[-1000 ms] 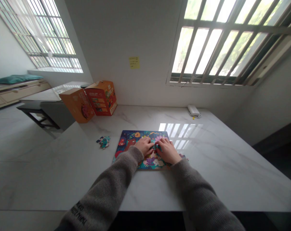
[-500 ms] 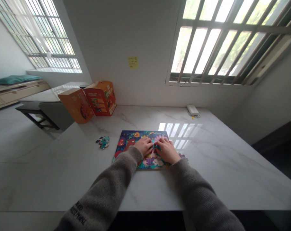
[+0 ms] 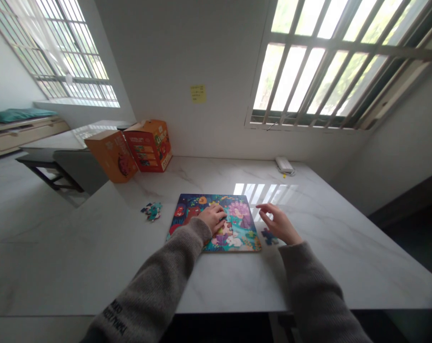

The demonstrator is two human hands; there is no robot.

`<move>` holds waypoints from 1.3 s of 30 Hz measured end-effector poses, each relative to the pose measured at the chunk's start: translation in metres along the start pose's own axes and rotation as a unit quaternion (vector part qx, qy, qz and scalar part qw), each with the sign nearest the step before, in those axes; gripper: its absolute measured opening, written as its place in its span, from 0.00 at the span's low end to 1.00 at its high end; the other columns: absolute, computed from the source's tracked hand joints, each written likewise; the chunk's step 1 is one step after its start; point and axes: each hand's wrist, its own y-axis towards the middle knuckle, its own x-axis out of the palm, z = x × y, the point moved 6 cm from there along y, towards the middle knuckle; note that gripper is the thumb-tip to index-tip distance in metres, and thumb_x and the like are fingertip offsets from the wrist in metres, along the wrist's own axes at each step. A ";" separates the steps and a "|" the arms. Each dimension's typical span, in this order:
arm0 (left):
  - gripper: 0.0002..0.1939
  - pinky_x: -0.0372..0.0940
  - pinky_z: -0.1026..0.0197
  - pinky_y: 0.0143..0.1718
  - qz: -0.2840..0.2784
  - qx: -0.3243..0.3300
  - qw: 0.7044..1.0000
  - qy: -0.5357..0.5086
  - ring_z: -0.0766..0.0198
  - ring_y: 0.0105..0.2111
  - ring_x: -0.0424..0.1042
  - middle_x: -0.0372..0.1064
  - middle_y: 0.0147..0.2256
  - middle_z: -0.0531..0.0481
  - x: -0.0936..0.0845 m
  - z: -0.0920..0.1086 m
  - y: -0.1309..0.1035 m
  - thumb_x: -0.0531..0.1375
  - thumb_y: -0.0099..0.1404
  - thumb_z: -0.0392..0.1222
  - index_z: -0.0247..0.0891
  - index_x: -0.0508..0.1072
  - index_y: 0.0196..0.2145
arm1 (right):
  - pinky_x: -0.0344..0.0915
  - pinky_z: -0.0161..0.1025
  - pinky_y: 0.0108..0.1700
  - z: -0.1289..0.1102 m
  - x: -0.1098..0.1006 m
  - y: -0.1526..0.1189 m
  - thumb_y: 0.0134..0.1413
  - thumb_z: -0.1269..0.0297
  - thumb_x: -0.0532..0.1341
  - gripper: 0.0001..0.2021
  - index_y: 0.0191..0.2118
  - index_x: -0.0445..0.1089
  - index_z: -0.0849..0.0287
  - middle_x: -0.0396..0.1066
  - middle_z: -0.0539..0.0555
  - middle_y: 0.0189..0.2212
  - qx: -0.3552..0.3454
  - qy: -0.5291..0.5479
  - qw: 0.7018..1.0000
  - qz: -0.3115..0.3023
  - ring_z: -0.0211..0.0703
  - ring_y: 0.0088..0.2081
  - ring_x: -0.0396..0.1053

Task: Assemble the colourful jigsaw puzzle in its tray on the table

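A colourful jigsaw puzzle point(image 3: 240, 214) lies flat on the table, showing animals such as a white rabbit near its front edge. My left hand point(image 3: 213, 217) rests across the middle of it, fingers extended over the picture and hiding part of it. Off the puzzle's right edge hovers my right hand point(image 3: 279, 224), its thumb and fingers apart and nothing visible between them. Just below that hand, loose blue puzzle pieces point(image 3: 269, 236) lie on the table. Another small heap of loose puzzle pieces point(image 3: 152, 211) sits left of the puzzle.
Two orange boxes, one plain-sided point(image 3: 112, 157) and one printed with pictures point(image 3: 149, 147), stand at the back left of the white marbled table point(image 3: 216, 286). A white device with a cable point(image 3: 284, 165) lies near the wall. A yellow note point(image 3: 198, 94) is stuck above.
My right hand has lifted off the puzzle and moved right, opening its fingers and uncovering the puzzle's right side. My left hand has stayed in place.
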 end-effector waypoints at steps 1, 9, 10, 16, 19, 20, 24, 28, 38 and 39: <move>0.11 0.65 0.52 0.53 -0.001 0.000 1.000 0.001 0.55 0.47 0.66 0.70 0.45 0.43 0.000 0.000 0.000 0.57 0.67 0.41 0.38 0.76 0.44 | 0.66 0.45 0.46 0.009 -0.005 -0.009 0.61 0.60 0.54 0.14 0.45 0.74 0.57 0.72 0.55 0.34 0.005 -0.024 1.000 -0.011 0.47 0.40 0.69; 0.12 0.64 0.51 0.54 -0.010 -0.011 1.000 0.003 0.54 0.48 0.65 0.70 0.46 0.42 -0.001 0.002 0.000 0.57 0.67 0.40 0.37 0.76 0.45 | 0.65 0.46 0.52 0.043 -0.018 -0.061 0.50 0.57 0.65 0.20 0.50 0.74 0.54 0.70 0.58 0.43 0.058 -0.100 0.983 -0.142 0.51 0.47 0.68; 0.12 0.64 0.51 0.54 -0.010 -0.011 1.000 0.005 0.54 0.48 0.65 0.70 0.46 0.42 -0.001 0.002 0.000 0.57 0.67 0.40 0.37 0.76 0.45 | 0.64 0.46 0.52 0.043 -0.019 -0.062 0.48 0.59 0.66 0.20 0.49 0.74 0.52 0.70 0.57 0.43 0.063 -0.115 0.980 -0.148 0.51 0.47 0.68; 0.11 0.63 0.50 0.52 -0.008 -0.009 1.000 0.019 0.53 0.48 0.66 0.71 0.45 0.42 -0.004 0.003 0.001 0.59 0.66 0.40 0.37 0.76 0.44 | 0.66 0.41 0.39 0.046 -0.013 -0.055 0.41 0.62 0.68 0.13 0.35 0.67 0.55 0.69 0.53 0.34 0.088 -0.110 0.984 -0.106 0.45 0.36 0.67; 0.10 0.61 0.47 0.52 0.030 -0.027 0.999 0.034 0.51 0.48 0.66 0.72 0.44 0.42 -0.016 0.005 0.002 0.58 0.66 0.40 0.38 0.77 0.43 | 0.61 0.37 0.29 0.043 -0.002 -0.046 0.50 0.60 0.63 0.11 0.35 0.60 0.54 0.65 0.47 0.25 0.102 -0.010 0.992 -0.072 0.40 0.25 0.61; 0.11 0.61 0.46 0.52 0.052 -0.035 0.998 0.027 0.51 0.48 0.67 0.73 0.44 0.43 -0.021 0.006 0.002 0.57 0.67 0.40 0.38 0.77 0.43 | 0.60 0.37 0.28 0.039 0.002 -0.041 0.53 0.59 0.61 0.10 0.35 0.59 0.54 0.63 0.46 0.24 0.098 0.025 0.993 -0.062 0.39 0.24 0.60; 0.13 0.63 0.51 0.49 0.129 -0.065 0.983 -0.112 0.56 0.43 0.71 0.75 0.39 0.45 -0.037 0.013 0.001 0.57 0.67 0.39 0.38 0.74 0.48 | 0.61 0.36 0.28 0.001 0.014 -0.012 0.59 0.55 0.59 0.12 0.43 0.61 0.55 0.66 0.47 0.28 0.056 0.205 0.976 -0.042 0.37 0.26 0.64; 0.20 0.67 0.56 0.43 0.148 -0.105 0.933 -0.311 0.60 0.37 0.74 0.75 0.37 0.47 -0.038 0.012 0.000 0.60 0.67 0.46 0.37 0.70 0.54 | 0.65 0.35 0.28 -0.050 0.026 0.021 0.59 0.55 0.61 0.19 0.53 0.63 0.54 0.68 0.47 0.29 0.020 0.305 0.950 -0.056 0.36 0.26 0.67; 0.17 0.69 0.62 0.35 0.240 -0.187 0.835 -0.459 0.65 0.30 0.72 0.73 0.30 0.49 -0.046 -0.025 -0.010 0.62 0.63 0.53 0.34 0.75 0.39 | 0.72 0.38 0.29 -0.079 0.086 0.032 0.57 0.45 0.62 0.18 0.38 0.61 0.55 0.73 0.48 0.26 0.078 0.434 0.898 0.000 0.41 0.25 0.75; 0.17 0.68 0.62 0.35 0.243 -0.190 0.837 -0.451 0.65 0.30 0.72 0.73 0.31 0.49 -0.048 -0.025 -0.011 0.61 0.63 0.53 0.34 0.75 0.39 | 0.70 0.37 0.26 -0.078 0.090 0.029 0.57 0.44 0.61 0.19 0.38 0.60 0.55 0.72 0.47 0.25 0.083 0.431 0.898 -0.011 0.42 0.24 0.75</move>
